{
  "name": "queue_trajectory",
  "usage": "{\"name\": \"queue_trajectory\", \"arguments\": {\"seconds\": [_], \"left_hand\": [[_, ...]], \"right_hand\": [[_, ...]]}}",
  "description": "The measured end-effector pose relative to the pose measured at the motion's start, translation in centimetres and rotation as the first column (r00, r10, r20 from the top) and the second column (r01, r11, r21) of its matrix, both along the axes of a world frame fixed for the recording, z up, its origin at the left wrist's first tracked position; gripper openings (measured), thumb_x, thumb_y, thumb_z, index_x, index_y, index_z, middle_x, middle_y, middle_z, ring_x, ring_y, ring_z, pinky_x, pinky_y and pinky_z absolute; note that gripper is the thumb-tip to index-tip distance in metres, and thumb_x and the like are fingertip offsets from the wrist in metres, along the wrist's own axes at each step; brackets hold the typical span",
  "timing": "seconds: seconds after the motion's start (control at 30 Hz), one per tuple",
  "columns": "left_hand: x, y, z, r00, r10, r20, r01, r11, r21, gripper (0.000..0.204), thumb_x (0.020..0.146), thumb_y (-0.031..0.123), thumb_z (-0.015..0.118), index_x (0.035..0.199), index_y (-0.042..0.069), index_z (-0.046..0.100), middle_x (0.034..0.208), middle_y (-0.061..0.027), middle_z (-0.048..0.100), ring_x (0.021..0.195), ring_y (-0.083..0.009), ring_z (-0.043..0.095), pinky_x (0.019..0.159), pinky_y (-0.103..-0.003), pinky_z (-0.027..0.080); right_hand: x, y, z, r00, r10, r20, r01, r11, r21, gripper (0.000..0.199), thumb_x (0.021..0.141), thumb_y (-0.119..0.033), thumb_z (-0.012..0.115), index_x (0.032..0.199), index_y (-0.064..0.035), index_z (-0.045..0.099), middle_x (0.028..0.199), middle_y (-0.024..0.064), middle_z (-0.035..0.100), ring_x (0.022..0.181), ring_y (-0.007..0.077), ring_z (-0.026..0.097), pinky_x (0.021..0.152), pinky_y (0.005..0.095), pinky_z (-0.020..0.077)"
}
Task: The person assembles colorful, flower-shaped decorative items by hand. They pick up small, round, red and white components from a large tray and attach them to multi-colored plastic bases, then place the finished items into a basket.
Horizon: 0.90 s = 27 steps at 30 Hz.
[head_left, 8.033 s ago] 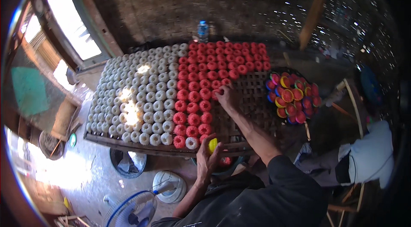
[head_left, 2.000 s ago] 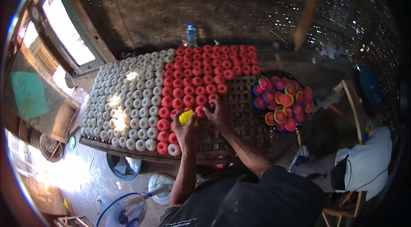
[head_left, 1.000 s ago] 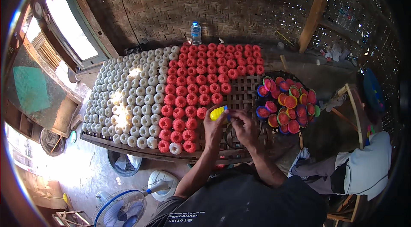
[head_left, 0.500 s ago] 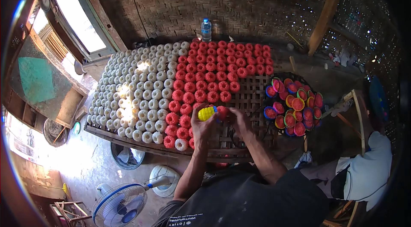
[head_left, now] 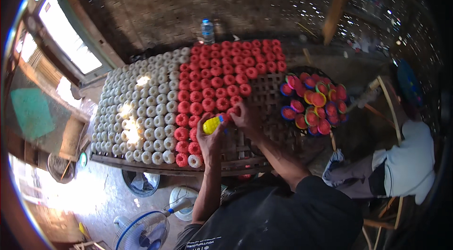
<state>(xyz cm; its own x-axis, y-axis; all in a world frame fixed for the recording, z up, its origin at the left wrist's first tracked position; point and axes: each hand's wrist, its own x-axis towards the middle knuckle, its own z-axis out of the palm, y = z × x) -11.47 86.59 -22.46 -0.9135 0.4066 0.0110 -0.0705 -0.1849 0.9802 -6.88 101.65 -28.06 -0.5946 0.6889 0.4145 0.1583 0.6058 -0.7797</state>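
Note:
My left hand [head_left: 210, 141] is wrapped round a small yellow ribbed bottle [head_left: 211, 126] with a blue top, tilted over the red rows. My right hand [head_left: 247, 120] pinches a red, round, ring-like piece [head_left: 231, 112], partly covered by its fingers, at the right end of a row. Rows of similar red pieces [head_left: 208, 93] with dimpled centres fill the middle of a slatted bamboo rack [head_left: 270, 92]. White pieces [head_left: 150, 111] of the same shape cover its left side. One white piece [head_left: 194, 161] sits at the front edge beside the red ones.
A clear water bottle [head_left: 207, 32] stands behind the rack by the woven wall. To the right, a dark basket holds several multicoloured cup-like pieces [head_left: 317, 104]. A fan [head_left: 141, 233] stands at lower left, near a dark tub [head_left: 140, 181]. A white garment [head_left: 410, 160] hangs at right.
My view has shifted, so the scene sits further left. My right hand has carried the red piece away from the bottle's top, towards the rows. The left hand keeps hold of the bottle.

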Motion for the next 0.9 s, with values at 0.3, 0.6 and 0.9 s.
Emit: {"name": "queue_trajectory", "arguments": {"seconds": [0.3,0.6,0.9], "left_hand": [[5.3,-0.6,2.1,0.959,-0.164,-0.233,0.197,0.972,0.129,0.065,0.077,0.015,0.081,0.131,-0.001,0.050,0.124,-0.0142,0.060,0.109,-0.0230,0.060,0.096,-0.035,0.050],[11.2,-1.7,0.3,0.360,-0.764,-0.535,0.662,0.613,-0.431,0.110,0.069,0.062,0.077,0.151,0.003,0.033,0.158,-0.0181,0.029,0.147,-0.0383,0.022,0.117,-0.049,0.023],[14.2,-3.2,-1.2,0.665,-0.694,-0.276,0.683,0.715,-0.149,0.049,0.105,0.023,0.043,0.145,-0.005,0.039,0.138,-0.0237,0.054,0.129,-0.0286,0.051,0.113,-0.041,0.031]], "right_hand": [[6.1,-8.7,4.5,0.876,-0.078,-0.477,-0.435,0.301,-0.849,0.035,0.098,-0.044,0.056,0.111,-0.0113,0.061,0.107,0.0033,0.064,0.095,0.0154,0.063,0.082,0.0318,0.0511],[21.0,-13.6,3.7,0.553,-0.631,-0.545,-0.649,0.085,-0.756,0.039,0.102,-0.040,0.050,0.121,-0.0075,0.058,0.106,0.0072,0.067,0.096,0.0174,0.066,0.081,0.0386,0.0569],[38.2,-9.5,-4.5,0.299,-0.922,-0.245,-0.250,0.172,-0.953,0.051,0.097,-0.049,0.043,0.114,-0.0045,0.060,0.102,0.0146,0.069,0.091,0.0324,0.068,0.073,0.0481,0.0575]]}}
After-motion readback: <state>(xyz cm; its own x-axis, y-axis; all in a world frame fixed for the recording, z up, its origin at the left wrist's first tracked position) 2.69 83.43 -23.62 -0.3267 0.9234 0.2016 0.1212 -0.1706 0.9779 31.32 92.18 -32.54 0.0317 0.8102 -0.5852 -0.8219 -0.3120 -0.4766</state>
